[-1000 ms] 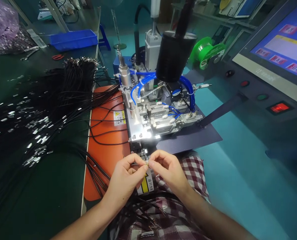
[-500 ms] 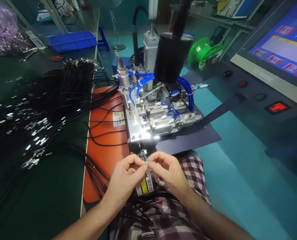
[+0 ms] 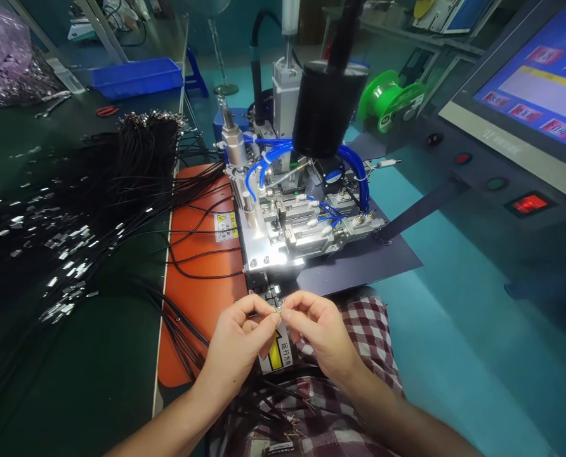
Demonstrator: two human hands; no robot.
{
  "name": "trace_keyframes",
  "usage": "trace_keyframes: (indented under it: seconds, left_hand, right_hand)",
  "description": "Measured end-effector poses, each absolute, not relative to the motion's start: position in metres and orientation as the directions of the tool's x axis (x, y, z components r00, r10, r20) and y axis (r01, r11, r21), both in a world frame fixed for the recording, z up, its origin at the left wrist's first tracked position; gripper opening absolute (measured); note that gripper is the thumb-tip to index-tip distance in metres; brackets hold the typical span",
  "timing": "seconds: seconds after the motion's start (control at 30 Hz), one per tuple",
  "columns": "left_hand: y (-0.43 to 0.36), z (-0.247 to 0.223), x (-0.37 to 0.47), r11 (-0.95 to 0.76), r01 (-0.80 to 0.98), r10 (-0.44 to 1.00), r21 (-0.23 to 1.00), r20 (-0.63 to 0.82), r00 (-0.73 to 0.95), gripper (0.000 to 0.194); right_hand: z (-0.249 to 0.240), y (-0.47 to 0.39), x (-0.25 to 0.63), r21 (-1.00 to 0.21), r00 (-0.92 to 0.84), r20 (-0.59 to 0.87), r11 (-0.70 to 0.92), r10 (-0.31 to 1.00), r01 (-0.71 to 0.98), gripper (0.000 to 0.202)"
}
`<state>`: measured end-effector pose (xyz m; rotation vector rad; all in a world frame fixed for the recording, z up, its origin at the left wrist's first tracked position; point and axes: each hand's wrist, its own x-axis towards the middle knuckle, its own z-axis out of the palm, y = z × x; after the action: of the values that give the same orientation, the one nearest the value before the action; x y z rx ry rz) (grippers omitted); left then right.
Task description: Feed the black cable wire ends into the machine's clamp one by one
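Thin, light-coloured wire ends [image 3: 280,311] show between the fingertips of both hands, just in front of the machine. My left hand [image 3: 240,333] pinches them from the left with thumb and index finger. From the right, my right hand [image 3: 322,330] is closed in a similar pinch on the wire ends. The fingertips nearly touch, and the cable behind the wires is hidden by my hands. Below my hands lies a yellow and white label [image 3: 278,355]. More black cables with stripped ends [image 3: 283,416] rest on the checked cloth over my lap.
The metal machine [image 3: 306,222] with blue tubes stands ahead on an orange plate [image 3: 202,247]. Bundled black cables [image 3: 144,152] cover the left table. A control screen [image 3: 540,95] is at right, a blue tray [image 3: 138,77] at back left.
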<state>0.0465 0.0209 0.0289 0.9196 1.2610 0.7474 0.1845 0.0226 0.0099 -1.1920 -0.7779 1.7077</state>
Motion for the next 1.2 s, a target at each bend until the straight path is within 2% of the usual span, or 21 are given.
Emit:
trace_keyframes:
  seconds: [0.17, 0.47, 0.77, 1.07, 1.2]
  left_hand:
    - [0.0196, 0.0282, 0.0458, 0.485, -0.070, 0.866, 0.872, -0.467, 0.180, 0.018]
    - [0.0206, 0.0275, 0.0475, 0.462, -0.003, 0.874, 0.887, -0.454, 0.170, 0.018]
    - [0.0194, 0.0282, 0.0473, 0.450, 0.011, 0.876, 0.893, -0.444, 0.187, 0.018]
    - [0.0197, 0.0253, 0.0463, 0.464, -0.057, 0.874, 0.884, -0.447, 0.189, 0.018]
    - [0.0213, 0.0261, 0.0463, 0.477, -0.063, 0.867, 0.877, -0.457, 0.200, 0.019]
  right_hand:
    - [0.0145, 0.0203, 0.1828, -0.899, -0.101, -0.345, -0.359, 0.933, -0.252, 0.012]
    - [0.0178, 0.0233, 0.1869, -0.926, -0.119, -0.328, -0.344, 0.937, -0.157, 0.011]
    - [0.0135, 0.0242, 0.1854, -0.888, -0.140, -0.370, -0.394, 0.918, -0.237, 0.012]
    - [0.0088, 0.0220, 0.1845, -0.888, -0.123, -0.342, -0.363, 0.932, -0.281, 0.013]
    - [0.0104, 0.0246, 0.1904, -0.923, -0.152, -0.287, -0.316, 0.946, -0.220, 0.010]
